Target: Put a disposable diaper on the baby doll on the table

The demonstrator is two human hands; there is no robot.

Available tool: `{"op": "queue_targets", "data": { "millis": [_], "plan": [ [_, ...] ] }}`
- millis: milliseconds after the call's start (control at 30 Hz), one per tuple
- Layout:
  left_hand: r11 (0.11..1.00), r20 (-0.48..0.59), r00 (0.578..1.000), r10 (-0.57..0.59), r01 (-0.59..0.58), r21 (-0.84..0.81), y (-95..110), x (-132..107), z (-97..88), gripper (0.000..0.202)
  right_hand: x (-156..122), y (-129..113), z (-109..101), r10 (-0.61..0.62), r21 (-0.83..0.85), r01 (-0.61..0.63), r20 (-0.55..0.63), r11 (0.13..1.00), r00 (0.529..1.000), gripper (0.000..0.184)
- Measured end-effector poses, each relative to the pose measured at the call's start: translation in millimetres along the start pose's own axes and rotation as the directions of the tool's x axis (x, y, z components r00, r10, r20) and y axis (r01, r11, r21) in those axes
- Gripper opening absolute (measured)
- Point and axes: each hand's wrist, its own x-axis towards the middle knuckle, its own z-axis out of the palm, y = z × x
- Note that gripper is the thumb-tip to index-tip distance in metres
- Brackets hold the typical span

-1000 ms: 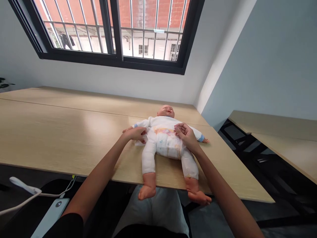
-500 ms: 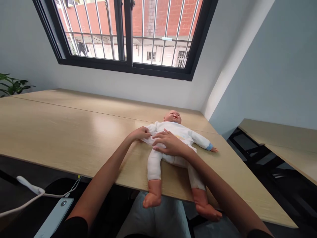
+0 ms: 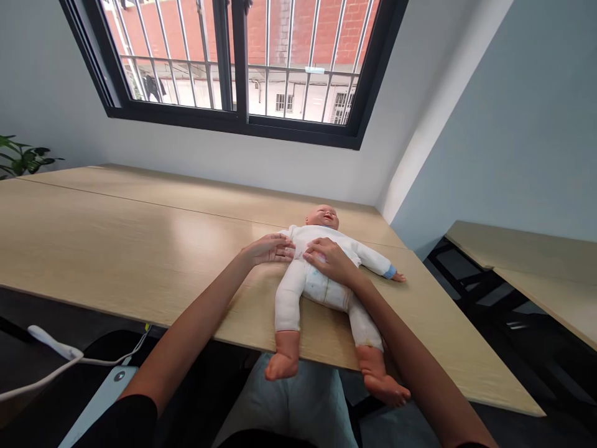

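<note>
Head view: white-suited vinyl baby doll (image 3: 326,289) lies on its back at lower centre of the frame, on a light wood tabletop (image 3: 116,236). Left hand (image 3: 269,249) and right hand (image 3: 330,260) rest open against its torso, ungripping. Doll's feet (image 3: 281,367) overhang the edge; a careless push could tip it off.

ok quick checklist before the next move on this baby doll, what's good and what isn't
1. Baby doll lying face up: ok.
2. Feet on the table: not ok, both hang past its front edge.
3. Left hand at the doll's side, fingertips on the white onesie: ok.
4. Right hand on the doll's belly: ok.
5. Onesie covering the diaper: not ok, the diaper shows.
6. Diaper tabs fastened: cannot tell, the right hand hides the waist.
</note>
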Motion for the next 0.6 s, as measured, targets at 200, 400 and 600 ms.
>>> {"op": "queue_targets", "data": {
  "millis": [200, 400, 600],
  "plan": [
    [0.998, 0.066, 0.995, 0.069, -0.068, -0.017, -7, 3, 5.7, 0.032, 1, 4, 2, 0.063, 0.048, -0.063, -0.004, 0.997, 0.998, 0.021],
    [0.993, 0.147, 0.985, 0.089, -0.099, 0.060, -5, -1, 12.3, 0.030, 5, 8, 7, 0.214, 0.041, -0.211, -0.103, 0.977, 0.971, 0.030],
    [0.986, 0.106, 0.989, 0.102, -0.114, 0.121, -6, 0, 12.1, 0.032, 8, 10, 7, 0.275, 0.084, -0.266, -0.113, 0.960, 0.955, 0.019]
  ]
}}
